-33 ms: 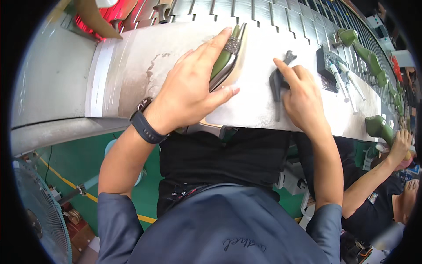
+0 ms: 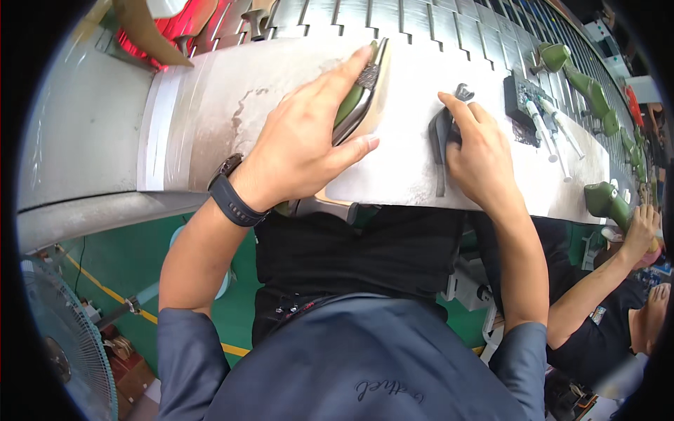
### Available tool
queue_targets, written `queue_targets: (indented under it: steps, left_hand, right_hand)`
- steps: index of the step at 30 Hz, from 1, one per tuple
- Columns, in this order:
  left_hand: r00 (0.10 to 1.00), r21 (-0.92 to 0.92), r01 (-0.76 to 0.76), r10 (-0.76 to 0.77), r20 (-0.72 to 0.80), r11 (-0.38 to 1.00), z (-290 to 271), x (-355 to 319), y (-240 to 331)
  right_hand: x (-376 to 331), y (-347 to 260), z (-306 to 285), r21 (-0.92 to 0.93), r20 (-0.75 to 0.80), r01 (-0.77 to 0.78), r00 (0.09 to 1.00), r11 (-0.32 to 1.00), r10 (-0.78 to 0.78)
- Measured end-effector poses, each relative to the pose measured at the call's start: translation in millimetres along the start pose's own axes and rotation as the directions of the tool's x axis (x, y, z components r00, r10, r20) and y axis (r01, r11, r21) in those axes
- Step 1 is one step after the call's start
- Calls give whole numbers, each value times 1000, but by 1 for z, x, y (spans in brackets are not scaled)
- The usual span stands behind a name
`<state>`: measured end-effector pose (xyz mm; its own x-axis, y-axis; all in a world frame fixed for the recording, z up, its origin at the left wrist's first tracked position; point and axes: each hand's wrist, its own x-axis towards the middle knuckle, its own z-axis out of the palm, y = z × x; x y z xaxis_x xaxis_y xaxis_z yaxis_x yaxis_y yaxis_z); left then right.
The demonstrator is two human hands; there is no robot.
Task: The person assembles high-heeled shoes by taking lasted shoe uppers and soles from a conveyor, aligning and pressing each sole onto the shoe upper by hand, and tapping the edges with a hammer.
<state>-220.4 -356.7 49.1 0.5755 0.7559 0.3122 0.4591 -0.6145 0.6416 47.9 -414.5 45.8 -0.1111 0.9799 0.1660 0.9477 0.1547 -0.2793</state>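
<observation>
My left hand (image 2: 298, 140), with a dark watch at the wrist, lies over a green handheld appliance shell (image 2: 349, 105) on the work surface. Its fingers wrap the far side and the thumb reaches round the near side. The shell has a dark glossy edge and a patterned band near its far tip. A grey handle-like end (image 2: 326, 209) sticks out below that hand, over the table edge. To the right, my right hand (image 2: 481, 151) grips a dark grey curved part (image 2: 439, 144) with a forked far end. The index finger is stretched along it, and the palm hides some of it.
Syringe-like tubes (image 2: 544, 133) lean by a black box (image 2: 518, 98) at right. Green shells (image 2: 588, 95) line the slatted conveyor (image 2: 414, 21). A co-worker's hand (image 2: 640, 231) holds another green shell (image 2: 607, 203). A fan (image 2: 67, 344) stands at lower left.
Both hands have shifted very slightly. The green shell has moved a little left, and the dark grey part has turned slightly under my right hand.
</observation>
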Motion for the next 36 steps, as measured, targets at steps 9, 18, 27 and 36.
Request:
queue_targets:
  steps: [9, 18, 27, 36]
  left_hand:
    - [997, -128, 17, -7, 78, 992, -1, 10, 2]
    - [800, -635, 594, -446, 401, 495, -21, 40, -6]
    - [764, -573, 645, -447, 465, 505, -32, 57, -12]
    - [715, -336, 654, -408, 568, 677, -42, 89, -12]
  right_hand:
    - [6, -30, 14, 946, -212, 143, 952, 291, 220]
    - [8, -45, 46, 949, 113, 10, 923, -315, 369]
    - [9, -41, 46, 959, 117, -15, 931, -284, 345]
    - [10, -41, 50, 973, 102, -23, 934, -229, 343]
